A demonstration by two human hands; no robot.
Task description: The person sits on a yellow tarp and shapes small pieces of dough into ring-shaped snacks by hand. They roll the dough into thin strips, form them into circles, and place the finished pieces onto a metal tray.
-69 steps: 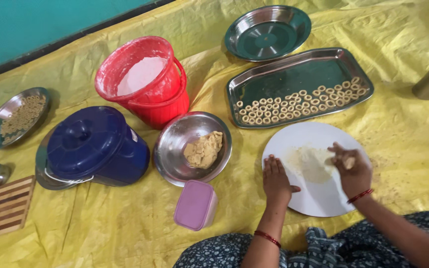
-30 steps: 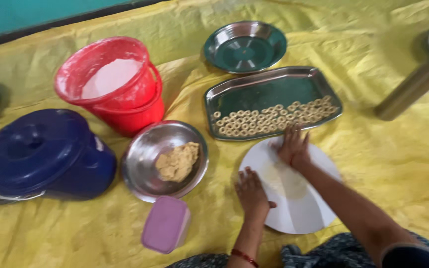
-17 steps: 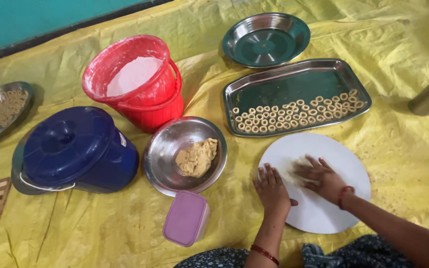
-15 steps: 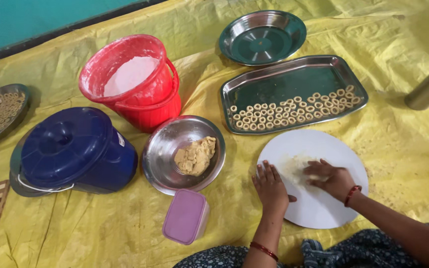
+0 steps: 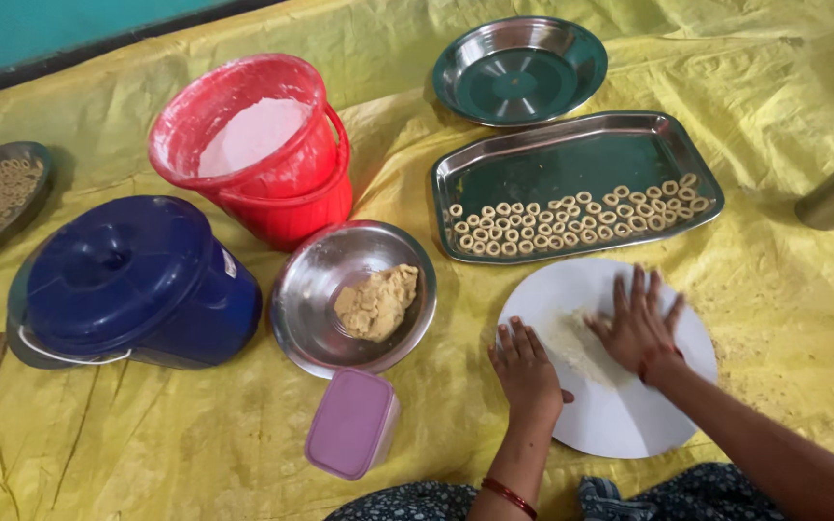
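Dough [image 5: 576, 345] on white board [image 5: 620, 425], mostly hidden under flat right hand [image 5: 641, 323].

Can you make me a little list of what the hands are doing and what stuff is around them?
right hand: flat, fingers spread, pressing pale dough on the white round board
left hand: resting on the board's left edge
steel tray: beyond the board, holds rows of small dough rings
steel bowl: left of the board, holds a lump of dough
red bucket: holds white flour
lilac box: lid shut, beside the bowl
floor cover: yellow sheet
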